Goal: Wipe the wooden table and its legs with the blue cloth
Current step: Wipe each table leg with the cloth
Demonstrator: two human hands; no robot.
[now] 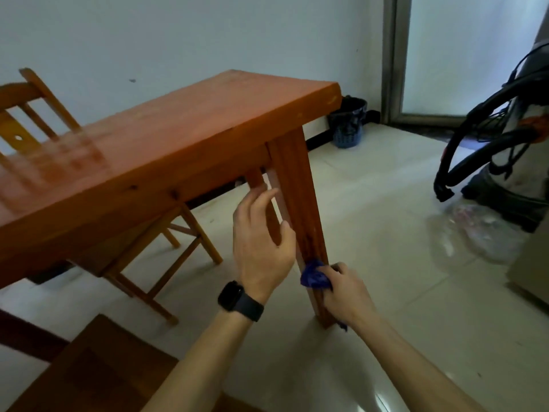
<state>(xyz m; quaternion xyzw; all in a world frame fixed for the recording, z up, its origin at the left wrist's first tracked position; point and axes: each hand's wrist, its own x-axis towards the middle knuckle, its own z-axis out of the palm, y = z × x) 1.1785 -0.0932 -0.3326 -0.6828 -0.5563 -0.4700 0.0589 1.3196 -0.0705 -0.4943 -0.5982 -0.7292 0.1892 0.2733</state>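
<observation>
The reddish wooden table (166, 135) fills the left and middle of the view. Its near corner leg (300, 197) slants down to the tiled floor. My right hand (346, 288) grips the bunched blue cloth (312, 274) and presses it against the lower part of that leg. My left hand (261, 233), with a dark watch on the wrist, is beside the leg higher up, fingers relaxed, thumb touching the leg's edge.
A wooden chair (32, 111) stands behind the table, and a folding wooden frame (166, 263) sits under it. A vacuum cleaner with black hoses (502, 162) and a clear plastic bag (475, 233) are at right. A blue bin (349, 126) stands by the wall.
</observation>
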